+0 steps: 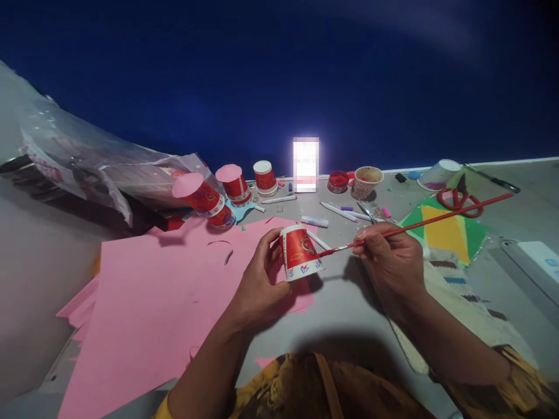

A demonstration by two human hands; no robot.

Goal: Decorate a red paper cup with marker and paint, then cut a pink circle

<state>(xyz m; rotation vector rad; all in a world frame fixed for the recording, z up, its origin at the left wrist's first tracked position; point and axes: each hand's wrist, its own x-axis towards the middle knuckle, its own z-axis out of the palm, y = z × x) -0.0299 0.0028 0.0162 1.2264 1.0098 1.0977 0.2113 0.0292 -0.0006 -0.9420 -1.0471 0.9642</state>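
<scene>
My left hand is wrapped round a paper cup painted red, tilted, with a white band and small blue-red marks near its wide rim. In my right hand is a long red paintbrush, pinched near the ferrule. Its red-coated bristles meet the right side of the cup, close to the band. Beyond my hands stand a jar of red paint and a patterned cup with a stained inside.
Pink paper sheets cover the left of the table. Behind them stand several red-painted cups and a plastic bag. Markers lie ahead; red-handled scissors, a white cup and a stained cloth are at right.
</scene>
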